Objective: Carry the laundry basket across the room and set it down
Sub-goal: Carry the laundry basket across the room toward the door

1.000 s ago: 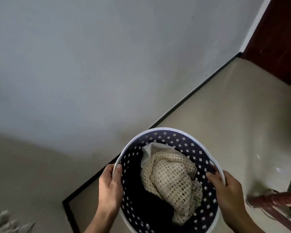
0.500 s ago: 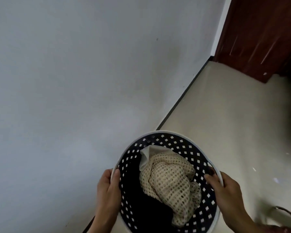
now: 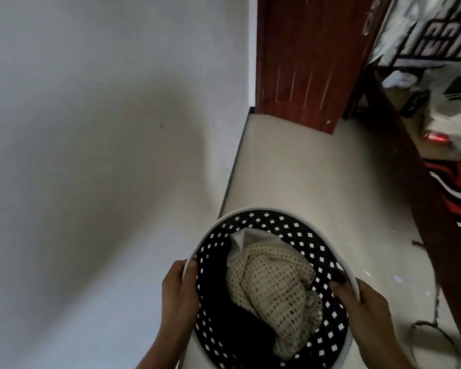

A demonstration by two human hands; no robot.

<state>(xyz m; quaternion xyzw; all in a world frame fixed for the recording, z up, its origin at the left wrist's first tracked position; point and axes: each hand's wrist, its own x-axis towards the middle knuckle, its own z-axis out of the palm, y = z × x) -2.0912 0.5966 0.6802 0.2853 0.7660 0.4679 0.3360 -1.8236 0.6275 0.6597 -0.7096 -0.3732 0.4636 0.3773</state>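
The round laundry basket, white-rimmed with a dark perforated wall, hangs in the air low in the view. A cream knitted garment and dark clothes lie inside it. My left hand grips the left rim, thumb over the edge. My right hand grips the right rim the same way. The basket's near edge is cut off by the frame.
A white wall runs close along my left, with a dark skirting line at the floor. A dark red wooden door stands ahead. A dark wooden frame with cluttered surfaces lies to the right. Pale floor stretches between them, a cable at lower right.
The view has swung right along the wall: the door has come closer and larger, and furniture has appeared on the right. Both hands keep the same hold on the basket.
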